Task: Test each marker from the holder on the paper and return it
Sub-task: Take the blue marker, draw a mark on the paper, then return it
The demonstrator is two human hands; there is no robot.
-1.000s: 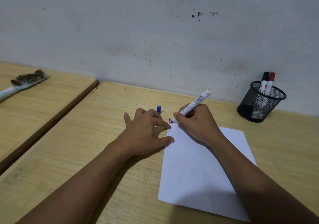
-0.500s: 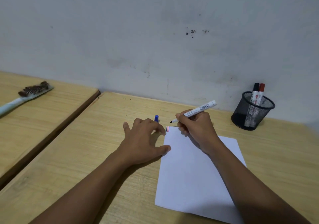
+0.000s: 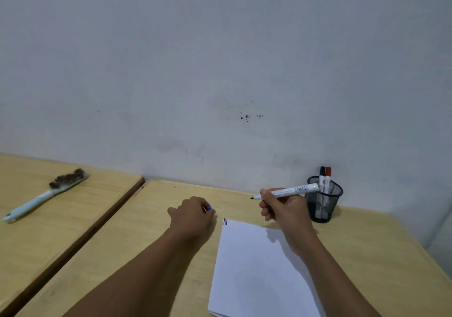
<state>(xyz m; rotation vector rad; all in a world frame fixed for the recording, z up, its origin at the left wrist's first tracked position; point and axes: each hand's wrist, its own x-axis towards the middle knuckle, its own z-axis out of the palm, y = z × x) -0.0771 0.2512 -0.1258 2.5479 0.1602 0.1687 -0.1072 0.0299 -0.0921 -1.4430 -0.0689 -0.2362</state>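
My right hand (image 3: 283, 209) grips an uncapped white marker (image 3: 293, 190), held level above the table with its dark tip pointing left. My left hand (image 3: 193, 216) is curled on the table left of the paper, closed around a blue cap (image 3: 208, 208) that peeks out by the fingers. The white paper (image 3: 259, 267) lies between my arms and carries short black, red and blue strokes (image 3: 225, 222) at its top left corner. The black mesh holder (image 3: 324, 202) stands by the wall behind my right hand, holding a black-capped marker (image 3: 322, 178) and a red-capped marker (image 3: 327, 178).
A light blue brush with dark bristles (image 3: 46, 195) lies on the separate wooden table (image 3: 73, 219) to the left. A dark gap (image 3: 97, 221) splits the two tables. The grey wall (image 3: 220, 72) runs right behind both.
My right hand lifted the marker off the paper's corner and swung it up and to the right. My left hand left the paper's edge and curled over the blue cap.
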